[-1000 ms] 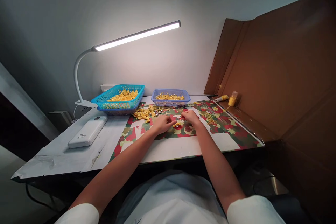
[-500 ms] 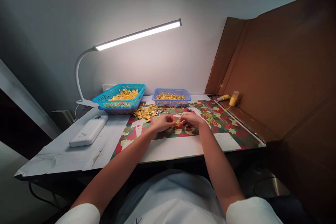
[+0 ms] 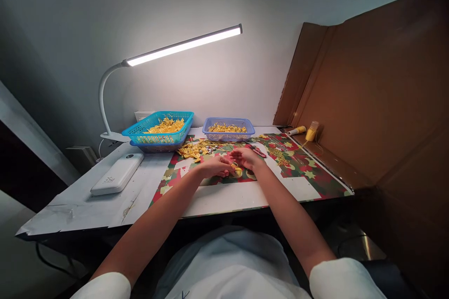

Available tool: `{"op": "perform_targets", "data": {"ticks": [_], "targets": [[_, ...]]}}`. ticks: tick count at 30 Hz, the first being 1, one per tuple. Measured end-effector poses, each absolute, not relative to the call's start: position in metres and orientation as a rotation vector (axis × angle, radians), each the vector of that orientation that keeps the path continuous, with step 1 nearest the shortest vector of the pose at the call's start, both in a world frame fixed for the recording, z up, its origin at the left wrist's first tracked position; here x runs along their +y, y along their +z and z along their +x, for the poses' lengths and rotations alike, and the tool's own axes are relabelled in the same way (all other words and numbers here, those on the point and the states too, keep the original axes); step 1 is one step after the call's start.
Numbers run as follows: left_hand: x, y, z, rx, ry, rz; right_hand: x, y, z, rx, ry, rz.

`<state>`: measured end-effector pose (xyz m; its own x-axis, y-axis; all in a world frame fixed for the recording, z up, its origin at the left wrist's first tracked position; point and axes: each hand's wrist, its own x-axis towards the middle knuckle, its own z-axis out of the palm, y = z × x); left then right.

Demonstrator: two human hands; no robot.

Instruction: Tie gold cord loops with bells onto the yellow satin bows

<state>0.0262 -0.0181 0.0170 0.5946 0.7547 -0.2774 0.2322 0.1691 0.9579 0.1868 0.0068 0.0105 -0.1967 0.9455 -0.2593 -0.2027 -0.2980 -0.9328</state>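
My left hand [image 3: 217, 167] is closed, its fingertips pinching a small yellow piece [image 3: 235, 168] just above the patterned mat. Close by on the other side, my right hand [image 3: 244, 158] has curled fingers held together over the same piece; whatever lies between them is too small to make out. A slim red tool [image 3: 258, 151], perhaps thread snips, rests beyond my right hand. Behind my left hand lies a loose heap of yellow pieces [image 3: 194, 149] with small silvery bits [image 3: 209, 149] at its right side.
A turquoise basket [image 3: 135, 131] of yellow pieces sits stacked at the back left. A violet basket [image 3: 229, 137] with golden strands stands at the back middle. A white power bank [image 3: 117, 175], a lamp [image 3: 185, 46], yellow thread spools [image 3: 311, 131] and a cardboard wall [image 3: 379, 93] surround the work area.
My right hand has shifted left and slightly up, uncovering the red tool. My left hand has turned a little, and the yellow piece has moved slightly left and down.
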Motion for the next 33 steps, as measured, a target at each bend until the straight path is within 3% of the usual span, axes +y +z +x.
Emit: {"op": "perform_targets", "data": {"ticks": [11, 18, 33], "targets": [[-0.021, 0.017, 0.03, 0.749, 0.524, 1.017, -0.002, 0.021, 0.205, -1.093, 1.173, -1.269], [-0.019, 0.014, 0.029, 0.78, 0.776, 1.042, -0.015, 0.028, 0.211, -1.375, 1.467, -1.324], [-0.015, 0.006, 0.029, 0.774, 0.896, 1.234, -0.016, 0.023, 0.206, -1.485, 1.469, -1.217]]}}
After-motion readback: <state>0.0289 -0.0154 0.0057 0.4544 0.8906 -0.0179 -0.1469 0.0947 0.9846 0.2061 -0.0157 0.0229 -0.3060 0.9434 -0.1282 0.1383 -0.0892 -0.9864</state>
